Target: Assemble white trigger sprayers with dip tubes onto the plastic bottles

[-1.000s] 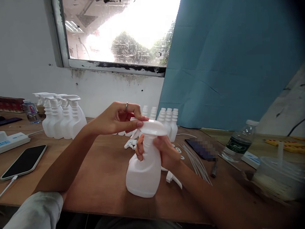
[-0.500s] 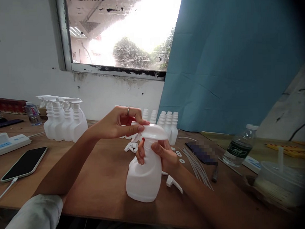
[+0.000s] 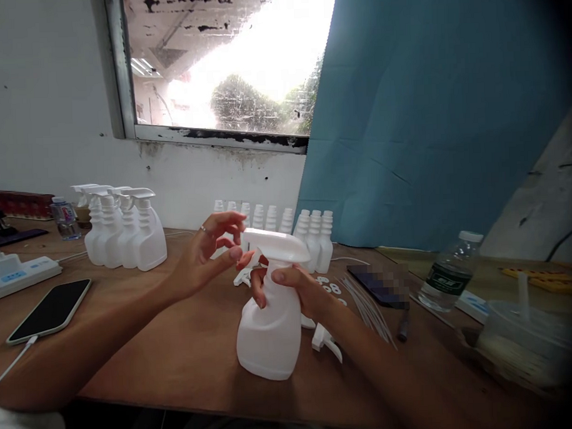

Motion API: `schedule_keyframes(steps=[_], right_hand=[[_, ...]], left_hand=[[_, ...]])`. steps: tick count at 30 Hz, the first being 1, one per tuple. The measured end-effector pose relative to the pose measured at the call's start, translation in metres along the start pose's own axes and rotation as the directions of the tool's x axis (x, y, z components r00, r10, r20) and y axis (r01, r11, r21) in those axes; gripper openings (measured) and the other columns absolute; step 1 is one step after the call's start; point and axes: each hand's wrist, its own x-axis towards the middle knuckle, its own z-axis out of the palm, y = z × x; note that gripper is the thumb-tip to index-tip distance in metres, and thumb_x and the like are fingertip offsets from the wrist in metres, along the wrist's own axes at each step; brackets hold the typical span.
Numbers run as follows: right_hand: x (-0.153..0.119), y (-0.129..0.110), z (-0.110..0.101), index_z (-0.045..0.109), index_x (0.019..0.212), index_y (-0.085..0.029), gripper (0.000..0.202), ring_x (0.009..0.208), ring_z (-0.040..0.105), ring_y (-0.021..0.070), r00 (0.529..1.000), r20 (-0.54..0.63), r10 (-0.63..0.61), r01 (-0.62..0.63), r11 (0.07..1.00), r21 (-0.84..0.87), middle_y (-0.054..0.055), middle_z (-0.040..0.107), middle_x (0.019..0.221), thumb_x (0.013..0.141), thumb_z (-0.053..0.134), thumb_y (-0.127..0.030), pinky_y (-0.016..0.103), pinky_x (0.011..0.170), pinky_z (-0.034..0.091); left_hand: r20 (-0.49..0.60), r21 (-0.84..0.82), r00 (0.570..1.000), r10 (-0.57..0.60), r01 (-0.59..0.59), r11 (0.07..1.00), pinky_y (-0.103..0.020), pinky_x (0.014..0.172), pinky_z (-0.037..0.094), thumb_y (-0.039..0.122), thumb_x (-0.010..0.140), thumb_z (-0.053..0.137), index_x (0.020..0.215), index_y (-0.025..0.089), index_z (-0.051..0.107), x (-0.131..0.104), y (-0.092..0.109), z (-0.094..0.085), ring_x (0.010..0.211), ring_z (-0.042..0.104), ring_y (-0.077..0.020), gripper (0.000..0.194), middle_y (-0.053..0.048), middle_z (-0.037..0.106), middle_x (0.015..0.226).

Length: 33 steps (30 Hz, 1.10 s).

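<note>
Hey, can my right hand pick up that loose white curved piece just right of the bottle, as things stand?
Probably not without letting go: your right hand has its grip around the neck of the spray bottle. The loose white curved piece does lie close by on the table.

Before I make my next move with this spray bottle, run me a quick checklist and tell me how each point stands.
1. Bottle upright: ok.
2. Right hand around its neck: ok.
3. Spray head on top of the neck: ok.
4. Spray head tight: cannot tell, tightness doesn't show.
5. Left hand clear of the spray head: cannot tell, fingertips are right by its front end.
6. Curved white piece apart from the bottle: ok, it lies on the table.
</note>
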Motion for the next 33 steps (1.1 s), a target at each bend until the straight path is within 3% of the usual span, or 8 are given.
schedule_keyframes(steps=[3,8,11,15,18,22,28,33], right_hand=[[0.002,-0.002,0.003,0.059,0.089,-0.017,0.024,0.056,0.051,0.0125,1.000,-0.021,-0.016,0.015,1.000,-0.002,0.001,0.062,0.062,0.080,0.059,-0.039,0.025,0.055,0.041],[-0.001,-0.004,0.009,0.059,0.105,-0.018,0.029,0.065,0.057,0.0150,1.000,-0.006,-0.003,0.003,1.000,0.030,0.000,0.063,0.069,0.084,0.060,-0.039,0.030,0.066,0.046],[-0.007,-0.003,0.011,0.060,0.112,-0.020,0.036,0.080,0.062,0.0190,0.998,-0.061,-0.021,0.016,0.997,-0.080,0.004,0.065,0.082,0.086,0.061,-0.045,0.035,0.078,0.049],[-0.017,-0.007,0.000,0.057,0.122,-0.024,0.043,0.099,0.063,0.0240,0.995,-0.084,-0.060,0.033,0.955,-0.294,0.009,0.064,0.111,0.088,0.058,-0.051,0.040,0.082,0.053],[-0.026,-0.014,-0.031,0.047,0.134,-0.029,0.048,0.106,0.061,0.0221,0.972,-0.180,-0.149,0.049,0.885,-0.464,0.010,0.053,0.133,0.089,0.060,-0.042,0.041,0.086,0.053],[-0.046,-0.022,-0.096,0.055,0.119,-0.025,0.041,0.095,0.064,0.0179,0.830,-0.451,-0.329,-0.080,0.730,-0.679,0.008,0.059,0.121,0.083,0.065,-0.041,0.040,0.091,0.049],[-0.096,-0.010,-0.181,0.060,0.090,-0.019,0.025,0.071,0.064,0.0188,0.503,-0.757,-0.416,-0.395,0.669,-0.630,0.007,0.066,0.088,0.077,0.061,-0.040,0.034,0.075,0.051],[-0.127,0.003,-0.215,0.059,0.084,-0.018,0.021,0.060,0.063,0.0185,0.478,-0.790,-0.384,-0.636,0.469,-0.613,0.007,0.067,0.076,0.078,0.051,-0.036,0.032,0.068,0.048]], left_hand=[[-0.038,0.040,0.993,-0.113,0.115,0.993,-0.028,0.079,0.049,0.032,0.093,0.055,0.118,0.024,0.050,-0.029,-0.010,0.003,0.094,0.056,-0.0162,0.027,-0.006,0.056,0.105],[0.284,0.223,0.926,-0.248,0.188,0.957,-0.035,0.081,0.051,0.034,0.084,0.066,0.117,0.023,0.053,-0.067,-0.023,0.021,0.090,0.060,-0.0200,0.037,-0.008,0.063,0.107],[0.241,0.302,0.921,-0.307,0.229,0.925,-0.034,0.077,0.055,0.033,0.078,0.072,0.117,0.026,0.053,-0.082,-0.026,0.025,0.084,0.063,-0.0195,0.044,-0.005,0.067,0.101],[0.169,0.406,0.922,-0.349,0.258,0.877,-0.032,0.070,0.056,0.033,0.084,0.065,0.116,0.025,0.057,-0.087,-0.019,-0.003,0.080,0.065,-0.0182,0.034,-0.005,0.067,0.105],[-0.030,0.564,0.954,-0.299,0.262,0.783,-0.031,0.067,0.057,0.038,0.084,0.064,0.113,0.023,0.057,-0.076,-0.019,-0.046,0.075,0.066,-0.0174,0.033,-0.007,0.066,0.108],[-0.358,0.763,0.924,-0.137,0.374,0.528,-0.033,0.066,0.055,0.043,0.077,0.067,0.105,0.018,0.056,-0.049,-0.052,-0.103,0.074,0.065,-0.0194,0.039,-0.008,0.065,0.101],[-0.517,0.769,0.840,-0.164,0.539,0.344,-0.031,0.074,0.050,0.032,0.076,0.062,0.094,0.017,0.050,-0.036,-0.109,-0.141,0.074,0.061,-0.0176,0.026,-0.005,0.058,0.093],[-0.468,0.816,0.862,-0.197,0.507,0.280,-0.031,0.081,0.044,0.034,0.082,0.055,0.092,0.017,0.046,-0.049,-0.111,-0.142,0.087,0.056,-0.0211,0.022,-0.005,0.052,0.097]])
